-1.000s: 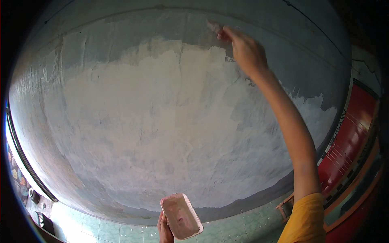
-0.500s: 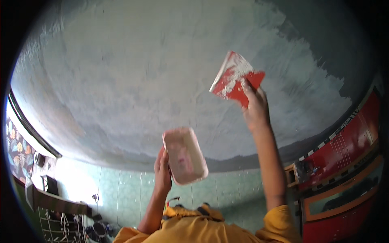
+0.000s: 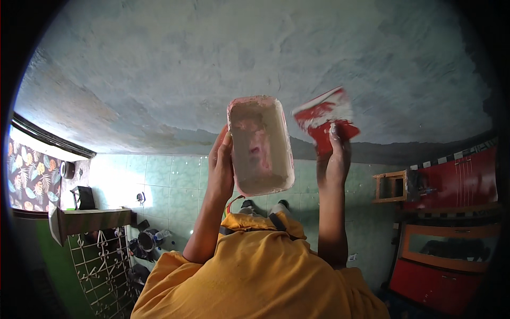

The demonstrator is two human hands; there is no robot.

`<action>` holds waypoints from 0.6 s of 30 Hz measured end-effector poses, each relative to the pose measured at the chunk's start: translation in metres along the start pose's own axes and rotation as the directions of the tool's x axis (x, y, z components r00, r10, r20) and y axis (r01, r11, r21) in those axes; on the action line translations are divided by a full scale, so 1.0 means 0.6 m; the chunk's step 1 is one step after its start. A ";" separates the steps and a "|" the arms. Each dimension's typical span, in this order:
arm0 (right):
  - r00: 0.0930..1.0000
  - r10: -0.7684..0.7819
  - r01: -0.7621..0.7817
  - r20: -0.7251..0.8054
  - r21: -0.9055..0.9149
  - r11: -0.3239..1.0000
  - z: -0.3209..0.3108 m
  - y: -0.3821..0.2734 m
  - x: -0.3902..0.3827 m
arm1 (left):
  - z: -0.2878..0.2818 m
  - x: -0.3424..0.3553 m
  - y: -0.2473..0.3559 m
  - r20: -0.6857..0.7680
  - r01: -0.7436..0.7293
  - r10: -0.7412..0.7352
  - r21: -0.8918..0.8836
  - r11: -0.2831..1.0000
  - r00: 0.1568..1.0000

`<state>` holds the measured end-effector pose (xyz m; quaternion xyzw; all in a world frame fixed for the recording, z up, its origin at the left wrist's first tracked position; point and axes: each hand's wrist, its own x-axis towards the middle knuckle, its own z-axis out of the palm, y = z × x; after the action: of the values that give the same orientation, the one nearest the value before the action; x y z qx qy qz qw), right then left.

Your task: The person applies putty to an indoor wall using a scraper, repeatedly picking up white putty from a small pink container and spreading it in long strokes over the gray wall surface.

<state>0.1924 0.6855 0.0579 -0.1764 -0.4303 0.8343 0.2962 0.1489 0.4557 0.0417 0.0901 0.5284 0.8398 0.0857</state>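
My left hand [image 3: 220, 165] grips the left side of a rectangular tub [image 3: 261, 143], off-white with pink smears inside and a crusted rim. The tub is tipped so that its inside shows. In my right hand [image 3: 336, 162] is a red putty scraper [image 3: 326, 118] with white paste across its blade. My thumb, dabbed with white, presses on the scraper's face. The scraper is to the right of the tub, apart from it. Ahead of both hands stands a wall [image 3: 191, 64] with a patchy pale grey coat and a darker strip along its lower edge.
Green floor tiles [image 3: 175, 181] lie below me. To the right are a wooden stool [image 3: 390, 186] and red cabinets [image 3: 451, 181]. On the left are a white metal grille [image 3: 98, 271], a dark bucket [image 3: 146, 240] and a leaf-patterned curtain [image 3: 34, 175].
My right hand has drawn the scraper down from higher on the wall, closer to the tub. My left hand has raised the tub. The view has tilted down, showing more floor.
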 end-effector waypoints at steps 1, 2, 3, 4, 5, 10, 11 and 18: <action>1.000 0.008 -0.008 -0.004 -0.004 1.000 -0.003 0.004 -0.005 | 0.002 -0.002 0.004 -0.001 0.015 -0.015 0.004 1.000 1.000; 0.991 -0.132 0.134 0.026 -0.092 0.987 -0.005 0.008 -0.011 | 0.004 -0.004 0.005 -0.002 0.029 -0.029 0.008 1.000 1.000; 0.961 -0.267 0.276 0.074 -0.172 0.946 -0.009 0.014 -0.018 | 0.003 -0.005 0.003 -0.009 0.033 -0.033 0.007 0.999 0.999; 0.904 -0.376 0.426 0.203 -0.380 0.821 -0.021 0.022 -0.025 | 0.001 -0.005 -0.001 -0.018 0.086 -0.087 -0.061 0.994 0.996; 0.860 -0.459 0.510 0.224 -0.321 0.798 -0.017 0.040 -0.035 | 0.001 -0.007 -0.004 -0.025 0.135 -0.140 -0.129 0.982 0.990; 0.672 -0.499 0.736 0.547 -0.418 0.533 -0.026 0.083 -0.059 | 0.007 -0.013 0.012 0.020 0.192 -0.193 -0.250 0.949 0.981; 0.673 -0.489 0.737 0.555 -0.450 0.504 -0.027 0.084 -0.061 | 0.008 -0.015 0.014 0.026 0.229 -0.231 -0.287 0.930 0.973; 0.822 -0.384 0.558 0.421 -0.454 0.695 -0.046 0.137 -0.041 | 0.014 -0.024 0.045 -0.024 0.164 -0.173 -0.210 0.964 0.985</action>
<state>0.1984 0.6492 -0.0244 -0.0117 -0.7243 0.5816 0.3700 0.1637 0.4484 0.0687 0.0177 0.4453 0.8818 0.1545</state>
